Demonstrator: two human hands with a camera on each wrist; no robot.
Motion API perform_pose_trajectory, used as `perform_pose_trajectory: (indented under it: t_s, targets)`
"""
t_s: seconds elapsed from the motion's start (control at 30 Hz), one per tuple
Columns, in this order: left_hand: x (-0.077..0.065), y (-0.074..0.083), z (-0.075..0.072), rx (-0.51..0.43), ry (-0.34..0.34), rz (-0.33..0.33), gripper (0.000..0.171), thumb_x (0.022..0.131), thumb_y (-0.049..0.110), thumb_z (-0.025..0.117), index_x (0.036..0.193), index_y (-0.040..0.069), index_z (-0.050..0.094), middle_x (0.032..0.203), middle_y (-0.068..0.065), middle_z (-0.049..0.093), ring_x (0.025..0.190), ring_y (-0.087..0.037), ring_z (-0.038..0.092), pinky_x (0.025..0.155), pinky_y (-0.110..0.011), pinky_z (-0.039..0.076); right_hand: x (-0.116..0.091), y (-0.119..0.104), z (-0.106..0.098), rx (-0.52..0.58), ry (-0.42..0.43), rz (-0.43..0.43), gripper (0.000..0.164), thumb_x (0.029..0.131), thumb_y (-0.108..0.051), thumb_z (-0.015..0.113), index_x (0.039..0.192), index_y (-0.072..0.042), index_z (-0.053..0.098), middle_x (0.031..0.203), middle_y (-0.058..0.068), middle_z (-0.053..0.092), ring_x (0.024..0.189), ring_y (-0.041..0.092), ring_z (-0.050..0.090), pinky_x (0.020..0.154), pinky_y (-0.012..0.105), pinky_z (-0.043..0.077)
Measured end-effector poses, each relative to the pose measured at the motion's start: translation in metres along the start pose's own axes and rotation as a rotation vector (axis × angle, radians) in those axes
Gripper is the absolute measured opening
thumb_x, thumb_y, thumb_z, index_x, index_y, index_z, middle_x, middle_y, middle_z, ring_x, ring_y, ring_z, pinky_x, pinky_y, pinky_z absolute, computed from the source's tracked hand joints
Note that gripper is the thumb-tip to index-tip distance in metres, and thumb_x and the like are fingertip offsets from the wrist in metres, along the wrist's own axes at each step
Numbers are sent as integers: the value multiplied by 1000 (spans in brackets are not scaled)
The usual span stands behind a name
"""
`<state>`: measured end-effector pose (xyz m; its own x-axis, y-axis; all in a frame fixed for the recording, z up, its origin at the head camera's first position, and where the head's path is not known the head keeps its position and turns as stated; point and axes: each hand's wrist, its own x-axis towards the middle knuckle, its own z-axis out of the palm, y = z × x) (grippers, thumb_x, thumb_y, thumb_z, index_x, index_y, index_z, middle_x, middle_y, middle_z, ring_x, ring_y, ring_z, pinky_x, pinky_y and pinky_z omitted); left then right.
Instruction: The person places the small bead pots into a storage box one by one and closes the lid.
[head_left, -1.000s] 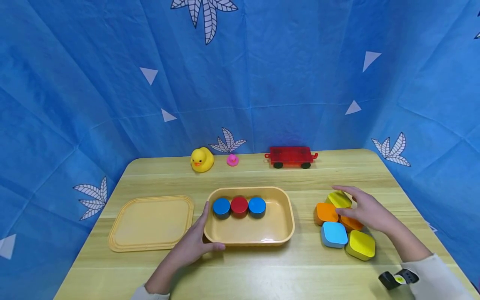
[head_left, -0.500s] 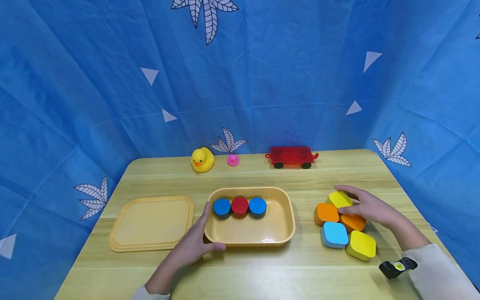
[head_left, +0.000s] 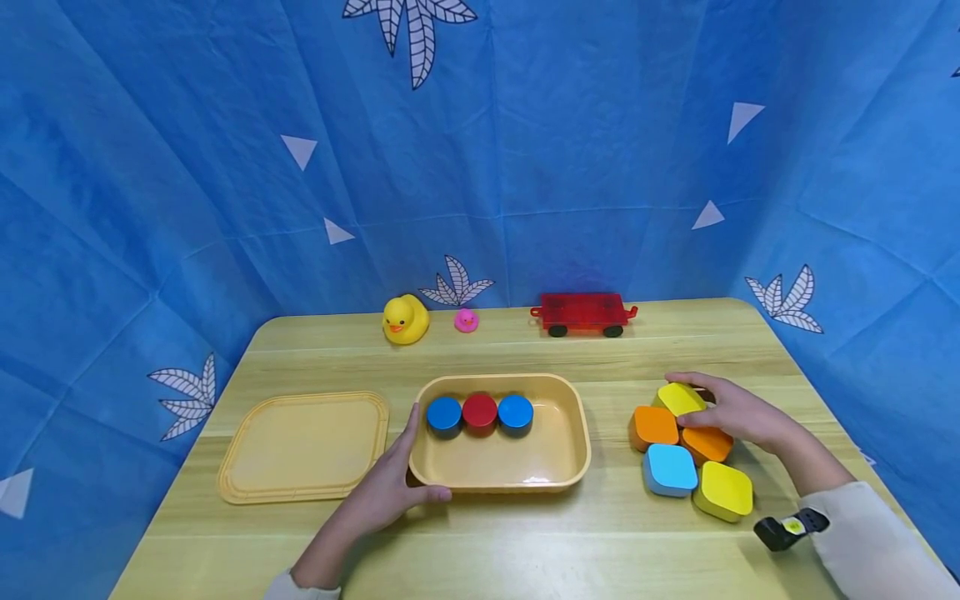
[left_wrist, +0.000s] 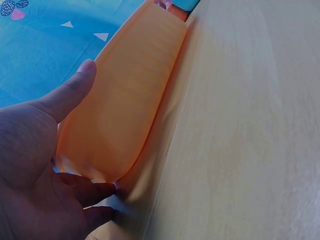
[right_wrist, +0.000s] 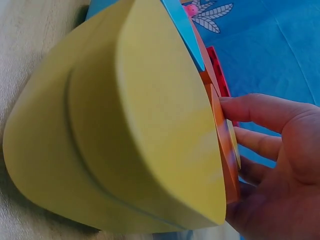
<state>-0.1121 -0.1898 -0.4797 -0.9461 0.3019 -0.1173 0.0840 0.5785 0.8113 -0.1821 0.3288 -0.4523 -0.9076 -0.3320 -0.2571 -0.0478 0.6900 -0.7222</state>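
Observation:
A tan plastic bin (head_left: 525, 468) stands mid-table, with two blue round pieces (head_left: 445, 414) and a red round piece (head_left: 480, 412) in a row inside. My left hand (head_left: 382, 487) rests on the bin's left front corner, fingers along the end wall and thumb along the front. At the right, rounded-square blocks lie clustered. My right hand (head_left: 738, 408) has index finger and thumb on either side of the rearmost yellow block (head_left: 678, 398). Under that hand sits an orange block (head_left: 707, 445); its other fingers are partly hidden. Another orange block (head_left: 653, 427) is left of it.
A light-blue block (head_left: 670, 469) and a second yellow block (head_left: 723, 490) lie nearer the front. Left of the bin is a flat tan lid (head_left: 303, 446). Along the back edge stand a yellow duck (head_left: 406, 320), a pink duck (head_left: 466, 320) and a red wheeled cart (head_left: 583, 312).
My right hand has shifted slightly to the right, uncovering more of the orange block beneath it; its fingers stay around the rear yellow block. The left hand and bin have not moved.

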Motion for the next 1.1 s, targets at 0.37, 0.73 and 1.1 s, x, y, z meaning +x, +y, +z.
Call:
perform_pose_trajectory:
  t_s: [0.37,0.73,1.1]
  targets:
    - [0,-1,0,5,3,3,128,81,36,89,167,23,-4,172,-13,14,156,-37,19,124,-56,22,0,-2,0,-11,33,-16,74,95,-25,74,155,1,41,152,38,37,129,55,42,101,71,42]
    - [0,-1,0,3,0,-1,127,81,39,89,167,24,-5,172,-12,13,156,-37,18,125,-55,21,1,-10,-6,-38,75,2,78,96,-30,74,158,1,36,153,37,37,129,55,43,102,70,43]
    - [-1,-1,-1,-11,-4,4,128,81,38,89,167,24,-5,172,-12,13,156,-36,19,125,-54,21,-2,-33,-7,-26,109,-36,79,98,-34,72,160,-3,33,156,33,35,133,54,43,102,68,46]
